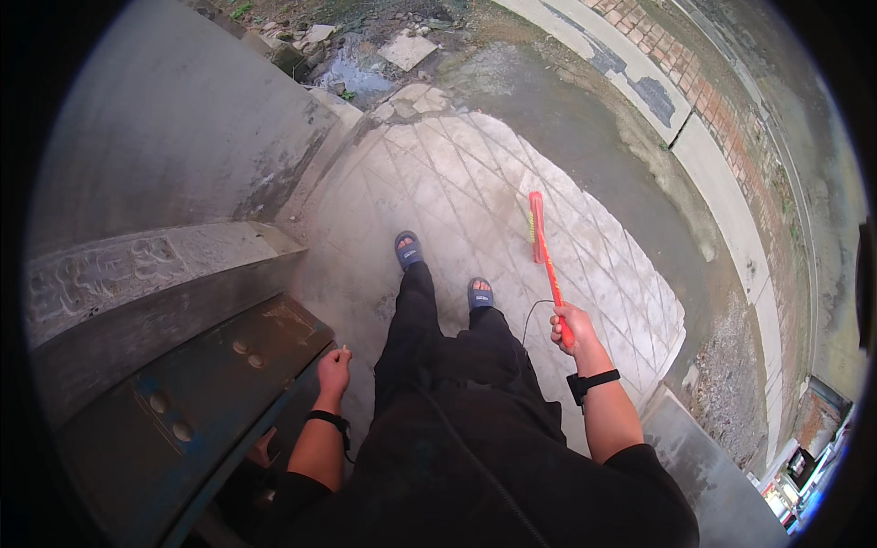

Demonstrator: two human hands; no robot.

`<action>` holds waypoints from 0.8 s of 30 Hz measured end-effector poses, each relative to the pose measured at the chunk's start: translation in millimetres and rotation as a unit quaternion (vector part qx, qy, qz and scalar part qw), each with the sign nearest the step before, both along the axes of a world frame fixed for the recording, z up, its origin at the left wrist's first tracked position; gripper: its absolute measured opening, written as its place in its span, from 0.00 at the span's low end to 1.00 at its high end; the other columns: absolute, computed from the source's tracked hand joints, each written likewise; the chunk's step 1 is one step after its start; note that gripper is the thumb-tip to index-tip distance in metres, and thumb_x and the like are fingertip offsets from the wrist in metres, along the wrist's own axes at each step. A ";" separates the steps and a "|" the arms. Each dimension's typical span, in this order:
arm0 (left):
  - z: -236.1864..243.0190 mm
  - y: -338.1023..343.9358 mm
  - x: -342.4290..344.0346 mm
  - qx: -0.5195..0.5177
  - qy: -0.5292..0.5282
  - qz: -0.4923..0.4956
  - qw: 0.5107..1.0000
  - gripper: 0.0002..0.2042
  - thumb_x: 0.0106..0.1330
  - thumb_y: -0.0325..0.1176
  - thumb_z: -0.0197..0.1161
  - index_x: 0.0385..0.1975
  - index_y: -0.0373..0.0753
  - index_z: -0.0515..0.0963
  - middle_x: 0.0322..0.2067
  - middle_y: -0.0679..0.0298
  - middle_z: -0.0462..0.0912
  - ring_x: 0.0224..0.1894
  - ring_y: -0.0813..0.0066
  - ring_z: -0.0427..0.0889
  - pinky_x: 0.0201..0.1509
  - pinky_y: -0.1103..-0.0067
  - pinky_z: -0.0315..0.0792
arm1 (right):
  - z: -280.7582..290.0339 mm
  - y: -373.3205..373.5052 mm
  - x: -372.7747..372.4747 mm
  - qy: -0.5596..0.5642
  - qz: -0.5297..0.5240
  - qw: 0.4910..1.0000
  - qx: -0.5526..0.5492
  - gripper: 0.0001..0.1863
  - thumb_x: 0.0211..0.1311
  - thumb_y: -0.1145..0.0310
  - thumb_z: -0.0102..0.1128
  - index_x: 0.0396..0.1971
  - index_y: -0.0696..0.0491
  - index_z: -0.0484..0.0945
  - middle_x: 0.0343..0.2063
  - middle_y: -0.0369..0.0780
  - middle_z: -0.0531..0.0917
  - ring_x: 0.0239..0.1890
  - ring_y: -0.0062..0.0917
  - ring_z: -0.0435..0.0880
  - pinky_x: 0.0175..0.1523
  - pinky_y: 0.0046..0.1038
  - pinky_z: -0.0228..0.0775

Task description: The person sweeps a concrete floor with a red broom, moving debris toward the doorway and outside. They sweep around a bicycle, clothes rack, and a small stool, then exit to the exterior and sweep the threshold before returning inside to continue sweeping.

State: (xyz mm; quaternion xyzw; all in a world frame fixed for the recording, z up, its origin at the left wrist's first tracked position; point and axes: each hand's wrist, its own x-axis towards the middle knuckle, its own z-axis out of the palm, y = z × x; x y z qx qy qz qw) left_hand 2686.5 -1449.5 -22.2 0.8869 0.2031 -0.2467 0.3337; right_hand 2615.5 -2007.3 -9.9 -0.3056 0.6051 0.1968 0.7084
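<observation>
Right hand (568, 326) clamped on red brush (541, 239) handle, left hand (334, 363) loosely curled, empty, beside blue metal door (196, 402), tiled pavement (475, 183)

Long red-orange plastic brush (545, 258), yellowish bristles near head. Pale grey concrete slab (475, 183) scored w/ diamond grid lines. Blue-strapped slide sandals (408, 249). Black trousers, black sleeves, black wristbands on both arms. Dark blue-grey metal gate panel (196, 393), worn, rust patches. Reddish brick strip (703, 78) at top rt.
</observation>
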 end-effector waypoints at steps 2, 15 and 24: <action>-10.3 6.4 35.8 -0.006 0.017 -0.027 0.999 0.14 0.64 0.40 0.63 0.31 0.32 0.82 0.21 0.59 0.80 0.27 0.75 0.77 0.36 0.74 0.72 | -13.1 13.7 12.0 0.028 -0.016 0.999 -0.005 0.06 0.65 0.73 0.48 0.40 0.50 0.66 0.18 0.34 0.70 0.13 0.18 0.66 0.17 0.23 0.58; -14.2 49.1 242.7 -0.032 0.033 -0.109 0.993 0.14 0.65 0.39 0.63 0.28 0.31 0.81 0.18 0.63 0.76 0.23 0.78 0.72 0.31 0.75 0.69 | -74.4 107.4 336.0 -0.098 -0.150 0.975 0.129 0.07 0.63 0.75 0.52 0.37 0.51 0.64 0.17 0.35 0.71 0.12 0.18 0.67 0.16 0.22 0.56; -4.7 57.3 297.9 -0.009 0.068 -0.162 0.984 0.15 0.65 0.40 0.63 0.29 0.31 0.81 0.19 0.58 0.77 0.24 0.75 0.75 0.33 0.74 0.70 | -39.5 102.4 343.4 -0.147 -0.099 0.984 -0.012 0.12 0.66 0.73 0.52 0.47 0.47 0.68 0.19 0.34 0.71 0.12 0.15 0.65 0.16 0.20 0.55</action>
